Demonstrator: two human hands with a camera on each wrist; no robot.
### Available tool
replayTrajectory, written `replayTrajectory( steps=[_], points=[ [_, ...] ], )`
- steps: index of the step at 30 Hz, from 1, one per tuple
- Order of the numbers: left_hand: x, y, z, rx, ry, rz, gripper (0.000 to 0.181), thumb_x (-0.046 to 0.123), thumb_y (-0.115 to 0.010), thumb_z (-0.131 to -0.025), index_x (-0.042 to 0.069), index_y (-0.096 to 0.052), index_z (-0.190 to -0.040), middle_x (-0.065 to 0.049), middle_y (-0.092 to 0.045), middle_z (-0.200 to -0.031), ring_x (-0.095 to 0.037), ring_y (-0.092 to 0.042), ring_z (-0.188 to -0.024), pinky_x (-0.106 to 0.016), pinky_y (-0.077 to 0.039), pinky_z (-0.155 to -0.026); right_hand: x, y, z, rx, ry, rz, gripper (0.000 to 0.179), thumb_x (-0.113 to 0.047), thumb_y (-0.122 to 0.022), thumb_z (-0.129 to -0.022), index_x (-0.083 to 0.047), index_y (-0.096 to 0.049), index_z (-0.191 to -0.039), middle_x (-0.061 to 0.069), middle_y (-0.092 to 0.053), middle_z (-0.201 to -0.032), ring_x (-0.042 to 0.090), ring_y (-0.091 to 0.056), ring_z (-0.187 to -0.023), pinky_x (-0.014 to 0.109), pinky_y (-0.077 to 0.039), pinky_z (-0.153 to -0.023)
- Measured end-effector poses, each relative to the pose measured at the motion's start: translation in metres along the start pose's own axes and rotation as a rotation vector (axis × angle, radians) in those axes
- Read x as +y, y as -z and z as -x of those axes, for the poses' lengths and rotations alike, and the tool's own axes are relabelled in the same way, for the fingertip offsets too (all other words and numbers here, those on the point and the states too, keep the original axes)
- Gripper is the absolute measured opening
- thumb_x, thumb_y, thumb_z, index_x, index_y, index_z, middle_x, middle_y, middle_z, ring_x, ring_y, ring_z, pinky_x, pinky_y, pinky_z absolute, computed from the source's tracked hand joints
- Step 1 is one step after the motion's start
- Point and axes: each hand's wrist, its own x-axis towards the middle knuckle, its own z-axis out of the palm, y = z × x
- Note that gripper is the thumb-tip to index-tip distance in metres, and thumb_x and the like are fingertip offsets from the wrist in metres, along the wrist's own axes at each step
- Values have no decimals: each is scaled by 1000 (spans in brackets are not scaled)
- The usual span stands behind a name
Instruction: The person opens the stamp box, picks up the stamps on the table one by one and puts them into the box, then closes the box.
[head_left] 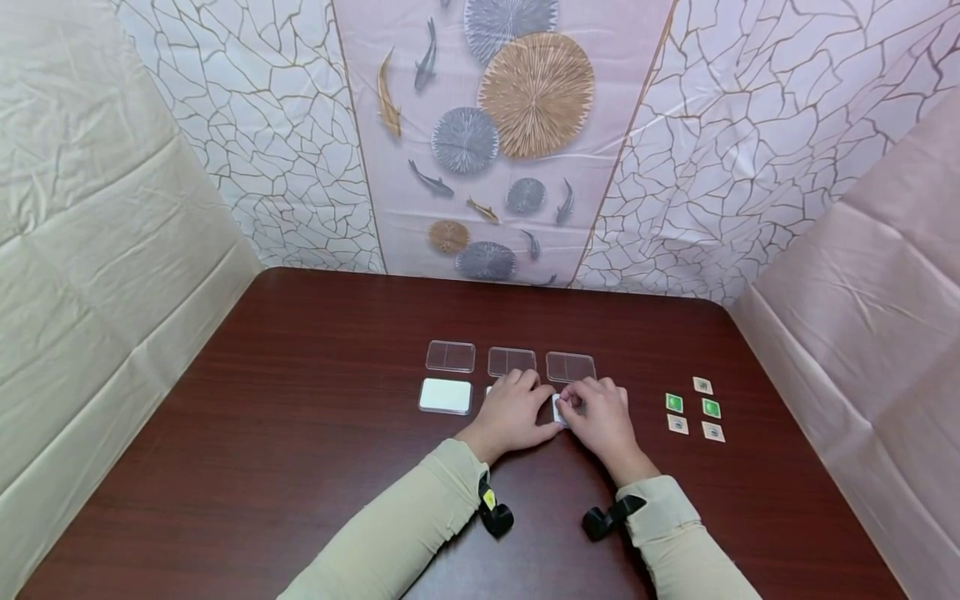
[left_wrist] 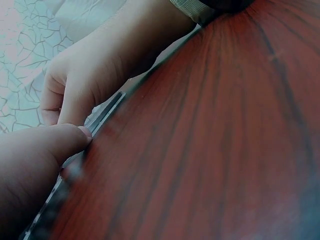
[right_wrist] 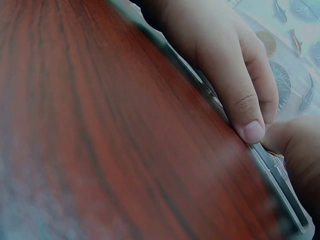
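A shallow clear case with a white inside [head_left: 557,410] lies on the table between my hands, mostly covered by them. My left hand [head_left: 513,415] holds this case at its left side, the thumb at the front edge and the index finger farther back. Over the case, my right hand [head_left: 602,417] has thumb and index finger pinched together. A thin tan edge of a small square tile [right_wrist: 272,151] shows at those fingertips; the rest is hidden. Under the left hand, only a white corner of another case [head_left: 488,390] shows.
Three clear lids [head_left: 451,357] lie in a row behind the cases. A white-filled case [head_left: 446,396] sits left of my left hand. To the right lie several small square tiles, green ones [head_left: 674,403] and beige ones [head_left: 713,432]. Patterned cloth hangs behind the table.
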Motion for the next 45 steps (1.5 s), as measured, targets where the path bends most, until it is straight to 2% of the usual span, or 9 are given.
replayTrajectory(
  steps=[11, 20, 45],
  points=[
    [1, 0, -1, -18, 3, -4, 58, 65, -56, -91, 25, -65, -132, 0, -56, -122, -20, -51, -111, -41, -44, -100, -1, 3, 1, -2, 6, 22, 10, -20, -79, -85, -16, -71, -83, -3, -60, -79, 25, -49, -82, 47, -34, -76],
    [1, -1, -1, -8, 0, -8, 58, 65, -57, -90, 25, -66, -131, 0, -56, -121, -20, -51, -110, -40, -44, -99, 0, 3, 2, 4, 13, 11, 9, -20, -78, -85, -16, -71, -83, -2, -62, -80, 26, -51, -83, 48, -35, -76],
    [0, 0, -1, -5, 0, -7, 59, 65, -56, -91, 25, -66, -132, 0, -57, -121, -21, -52, -109, -41, -44, -99, 0, 4, 1, -5, 15, 0, 8, -16, -78, -85, -15, -70, -81, -1, -62, -80, 29, -52, -85, 52, -37, -81]
  ],
)
